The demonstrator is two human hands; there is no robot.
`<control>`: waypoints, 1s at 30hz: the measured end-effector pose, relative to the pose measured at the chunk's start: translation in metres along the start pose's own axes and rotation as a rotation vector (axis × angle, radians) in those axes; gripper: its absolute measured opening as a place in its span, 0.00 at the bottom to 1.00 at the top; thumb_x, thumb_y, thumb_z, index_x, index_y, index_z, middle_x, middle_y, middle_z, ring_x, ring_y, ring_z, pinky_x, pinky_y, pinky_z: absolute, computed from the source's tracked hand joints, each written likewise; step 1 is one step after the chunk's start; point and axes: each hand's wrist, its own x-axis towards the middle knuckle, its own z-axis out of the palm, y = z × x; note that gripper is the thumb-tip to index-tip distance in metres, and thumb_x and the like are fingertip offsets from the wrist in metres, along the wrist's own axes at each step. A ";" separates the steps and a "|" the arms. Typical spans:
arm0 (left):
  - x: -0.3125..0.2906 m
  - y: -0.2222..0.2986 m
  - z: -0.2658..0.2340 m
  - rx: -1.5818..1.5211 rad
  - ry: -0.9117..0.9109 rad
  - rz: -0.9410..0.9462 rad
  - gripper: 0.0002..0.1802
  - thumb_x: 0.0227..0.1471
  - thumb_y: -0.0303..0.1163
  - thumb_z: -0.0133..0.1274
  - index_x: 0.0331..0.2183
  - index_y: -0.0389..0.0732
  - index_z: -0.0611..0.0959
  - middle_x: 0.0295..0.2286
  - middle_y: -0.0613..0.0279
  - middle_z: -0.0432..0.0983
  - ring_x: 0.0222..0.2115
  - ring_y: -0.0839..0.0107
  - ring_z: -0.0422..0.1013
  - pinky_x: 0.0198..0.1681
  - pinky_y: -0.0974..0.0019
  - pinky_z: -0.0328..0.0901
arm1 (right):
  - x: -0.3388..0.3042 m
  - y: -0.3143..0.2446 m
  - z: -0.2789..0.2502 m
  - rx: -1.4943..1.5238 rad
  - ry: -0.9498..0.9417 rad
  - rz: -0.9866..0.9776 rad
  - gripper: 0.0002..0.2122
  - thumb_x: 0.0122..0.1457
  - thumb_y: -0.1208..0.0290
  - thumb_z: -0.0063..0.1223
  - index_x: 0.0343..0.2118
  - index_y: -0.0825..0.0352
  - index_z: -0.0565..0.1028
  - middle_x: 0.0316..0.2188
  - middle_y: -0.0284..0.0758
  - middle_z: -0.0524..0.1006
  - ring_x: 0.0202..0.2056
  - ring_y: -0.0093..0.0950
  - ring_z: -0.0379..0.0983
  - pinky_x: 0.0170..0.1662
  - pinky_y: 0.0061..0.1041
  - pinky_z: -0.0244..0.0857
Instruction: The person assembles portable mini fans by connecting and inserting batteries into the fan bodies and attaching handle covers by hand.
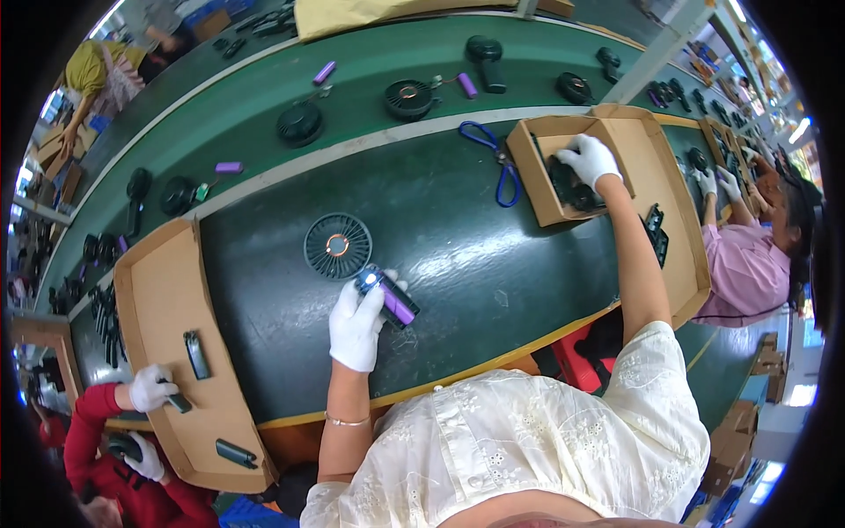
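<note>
My left hand (356, 326), in a white glove, is closed around the open handle of a small handheld fan (336, 247). A purple battery cell (399, 306) shows in that handle, and a bright spot shines near its top. The round, dark fan head lies toward the far side, with a copper-coloured ring at its centre. My right hand (588, 162), also gloved in white, reaches into a small cardboard box (535, 189) of dark plastic parts (581, 195). Its fingers are curled down among them; the fingertips are hidden.
Blue-handled cutters (508, 187) lie beside the box. Cardboard trays (189, 290) with dark handle covers flank the green table. Beyond a pale rail, fans (300, 122) and purple cells (466, 84) sit on a green belt. Co-workers sit at both sides, one in red (92, 431), one in pink (748, 273).
</note>
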 end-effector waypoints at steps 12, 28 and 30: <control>0.007 0.000 -0.009 0.190 0.119 0.063 0.16 0.62 0.30 0.49 0.49 0.34 0.71 0.45 0.54 0.75 0.43 0.68 0.75 0.39 0.70 0.69 | -0.172 -0.161 0.051 0.496 -0.173 -0.696 0.23 0.47 0.75 0.63 0.49 0.63 0.75 0.50 0.43 0.73 0.50 0.43 0.71 0.54 0.33 0.66; -0.007 0.013 -0.009 0.793 0.205 0.097 0.18 0.58 0.27 0.48 0.50 0.35 0.73 0.41 0.57 0.78 0.42 0.70 0.73 0.47 0.65 0.65 | -0.207 -0.242 0.052 0.618 -0.032 -0.798 0.21 0.48 0.74 0.62 0.47 0.69 0.75 0.46 0.44 0.77 0.43 0.43 0.76 0.47 0.35 0.70; -0.009 0.009 -0.012 0.454 0.053 0.199 0.21 0.58 0.23 0.44 0.53 0.34 0.70 0.47 0.55 0.73 0.48 0.69 0.70 0.53 0.66 0.62 | -0.211 -0.245 0.060 0.594 0.080 -0.777 0.21 0.48 0.73 0.62 0.47 0.70 0.75 0.46 0.45 0.77 0.42 0.42 0.76 0.46 0.34 0.70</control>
